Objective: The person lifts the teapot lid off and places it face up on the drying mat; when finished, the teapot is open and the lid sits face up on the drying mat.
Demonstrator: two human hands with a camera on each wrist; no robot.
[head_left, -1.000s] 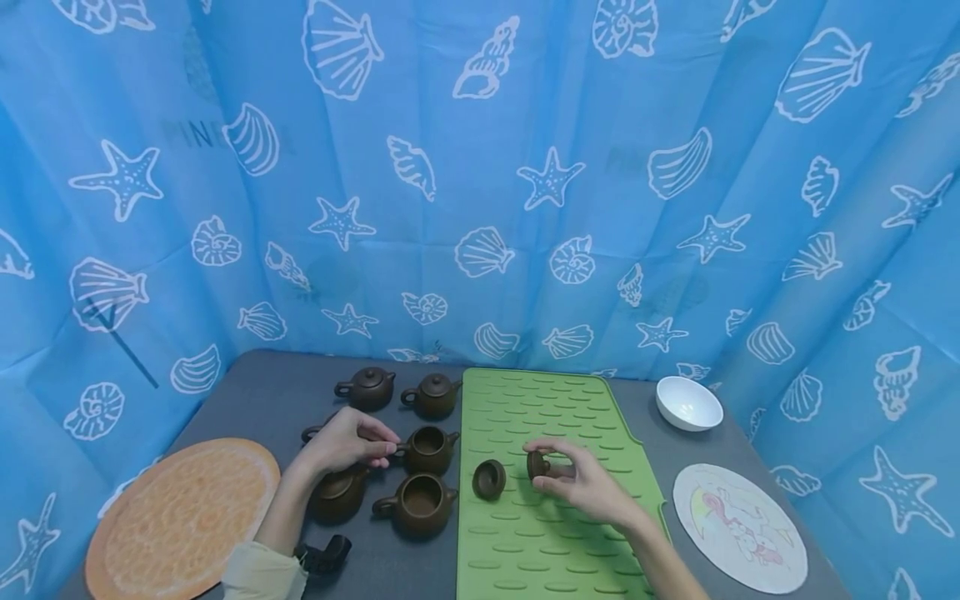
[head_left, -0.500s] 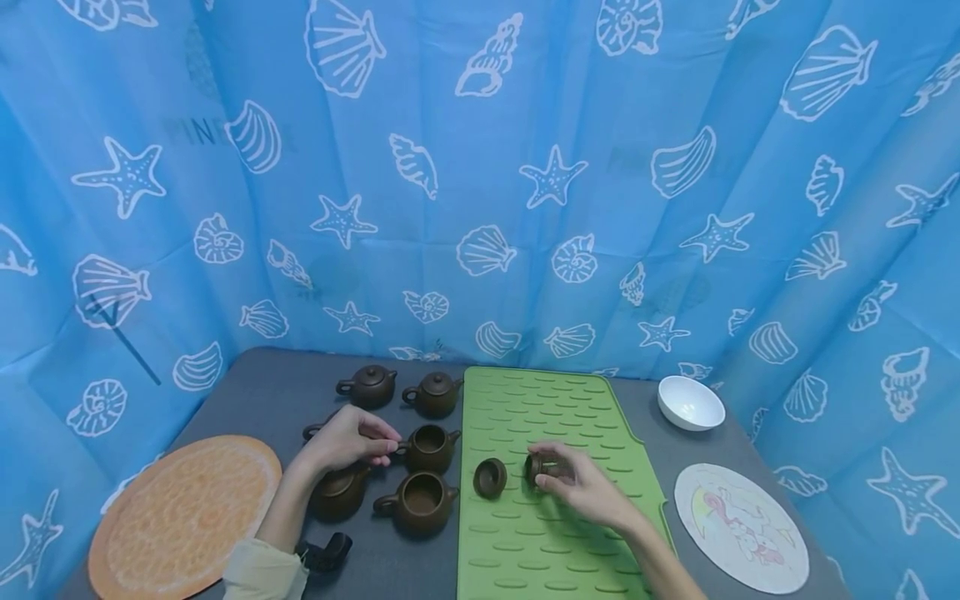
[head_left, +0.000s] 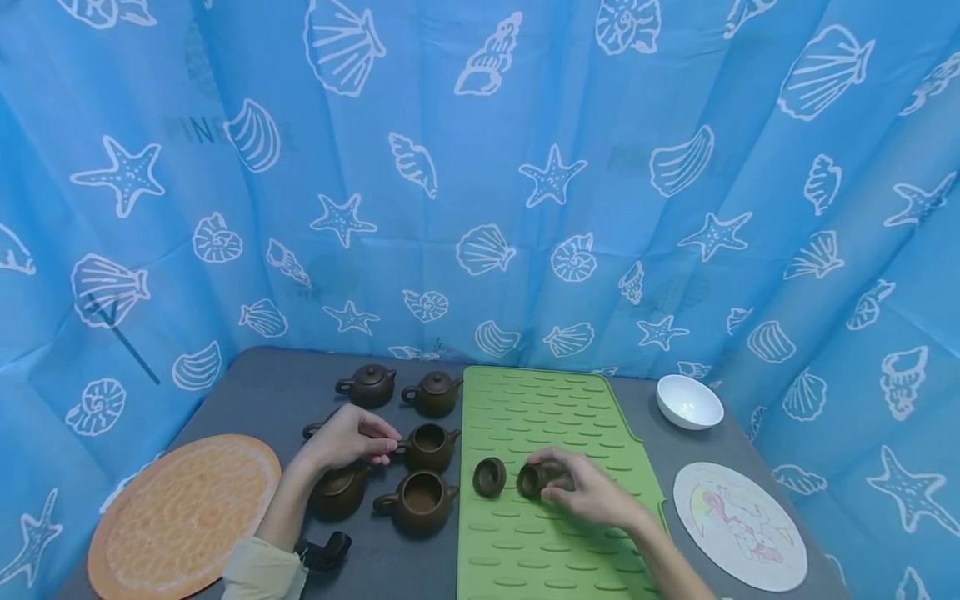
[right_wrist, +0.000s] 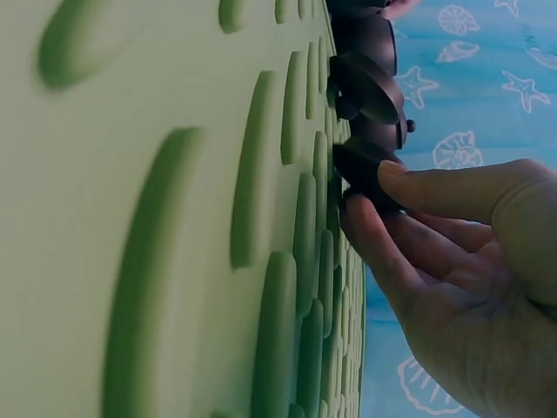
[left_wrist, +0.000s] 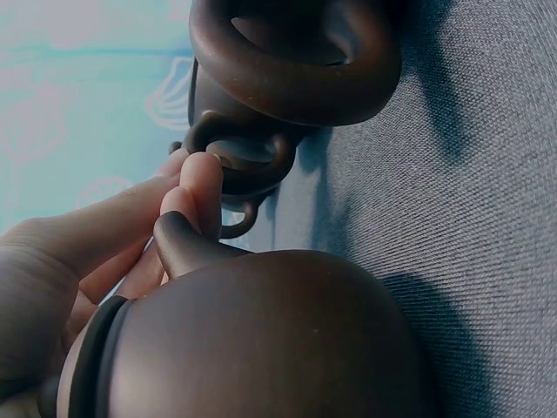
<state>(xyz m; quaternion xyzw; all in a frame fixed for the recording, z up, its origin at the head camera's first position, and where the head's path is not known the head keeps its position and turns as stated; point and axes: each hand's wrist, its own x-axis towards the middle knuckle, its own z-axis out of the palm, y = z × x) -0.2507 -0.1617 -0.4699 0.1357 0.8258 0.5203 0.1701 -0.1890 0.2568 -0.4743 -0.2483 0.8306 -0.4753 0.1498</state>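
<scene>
My left hand (head_left: 352, 442) pinches the handle of a small dark brown teapot (head_left: 433, 457), which stands lidless on the grey table. Another lidless teapot (head_left: 422, 518) sits just in front of it. In the left wrist view, the fingertips (left_wrist: 205, 178) are at the handle loop, and a lidded teapot (left_wrist: 261, 340) fills the foreground. My right hand (head_left: 588, 492) holds a brown teapot lid (head_left: 529, 481) by its knob side, tilted with the hollow facing left, low over the green mat (head_left: 555, 567). A second lid (head_left: 489, 478) lies hollow side up on the mat, left of the held one.
Two lidded teapots (head_left: 371, 387) stand at the back; others are partly behind my left forearm. An orange round placemat (head_left: 180, 517) lies at left. On the right are a white bowl (head_left: 690, 402) and a round picture mat (head_left: 742, 525). A patterned blue curtain (head_left: 450, 167) surrounds the table.
My right hand has lowered the lid slightly toward the mat and turned it, so its hollow side shows more. The left hand stays at the teapot handle.
</scene>
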